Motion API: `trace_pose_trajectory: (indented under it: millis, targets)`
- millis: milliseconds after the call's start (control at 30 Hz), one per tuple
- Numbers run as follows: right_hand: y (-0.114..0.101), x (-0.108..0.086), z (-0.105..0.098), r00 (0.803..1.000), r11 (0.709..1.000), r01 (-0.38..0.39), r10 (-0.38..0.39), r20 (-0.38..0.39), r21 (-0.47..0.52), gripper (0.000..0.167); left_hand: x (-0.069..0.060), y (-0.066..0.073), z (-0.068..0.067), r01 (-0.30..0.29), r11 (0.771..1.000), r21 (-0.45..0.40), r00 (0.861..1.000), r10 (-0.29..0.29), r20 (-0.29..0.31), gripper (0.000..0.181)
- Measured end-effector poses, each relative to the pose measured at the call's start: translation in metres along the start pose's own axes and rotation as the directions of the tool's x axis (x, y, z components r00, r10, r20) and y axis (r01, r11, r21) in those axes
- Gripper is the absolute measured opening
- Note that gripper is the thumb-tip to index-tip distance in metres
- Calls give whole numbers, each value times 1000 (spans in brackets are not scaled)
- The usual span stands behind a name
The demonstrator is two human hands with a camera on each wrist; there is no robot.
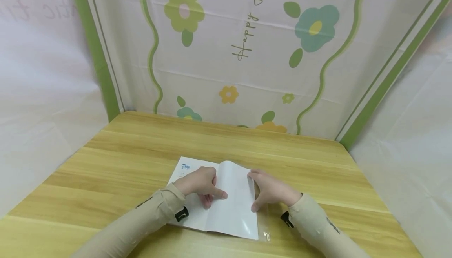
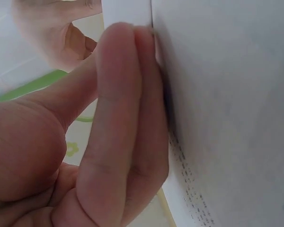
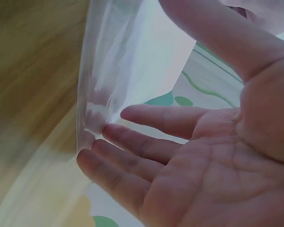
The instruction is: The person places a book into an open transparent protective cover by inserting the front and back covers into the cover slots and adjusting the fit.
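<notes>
Left hand (image 1: 199, 184): unclenched, fingers extended, touching the page near the middle of the booklet (image 1: 231, 213). Right hand (image 1: 273, 189): fingers extended, grasping nothing, at the booklet's 3 o'clock edge with its clear film (image 3: 99, 80). Booklet lies open at 6 o'clock on the wooden table (image 1: 141, 160). Flower-printed curtain (image 1: 212, 62): 12 o'clock, beyond the table.

Your left fingers (image 1: 206, 200) hide part of the open book (image 1: 192, 218), whose blue print (image 1: 185, 166) (tiny from the head camera) can't be read. In your left wrist view, black text (image 2: 191, 187) blurs; in the right, the top edge crops your right thumb (image 3: 217, 33).
</notes>
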State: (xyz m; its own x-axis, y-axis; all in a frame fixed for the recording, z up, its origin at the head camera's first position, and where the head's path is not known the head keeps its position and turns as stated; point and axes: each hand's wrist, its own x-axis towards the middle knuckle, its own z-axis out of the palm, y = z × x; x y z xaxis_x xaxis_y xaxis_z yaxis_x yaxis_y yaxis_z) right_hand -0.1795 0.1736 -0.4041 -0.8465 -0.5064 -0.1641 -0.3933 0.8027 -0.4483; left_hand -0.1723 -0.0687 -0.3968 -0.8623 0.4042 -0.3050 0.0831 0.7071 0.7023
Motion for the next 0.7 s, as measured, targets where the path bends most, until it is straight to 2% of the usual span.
trace_pose_trajectory:
  millis: [233, 533, 700]
  targets:
    - [1, 0, 1, 999, 999, -10, 9, -38, -42, 63, -1, -1, 0, -17, 1000, -4, 1000, 17, -3, 39]
    - [0, -1, -1, 999, 998, 12, -14, -29, -66, 51, -1, 0, 0, -12, 1000, 0, 1000, 12, -9, 40]
    - [1, -2, -1, 999, 997, 20, -22, -26, -74, 49, 0, 0, 1, -7, 1000, -13, 1000, 7, -14, 40]
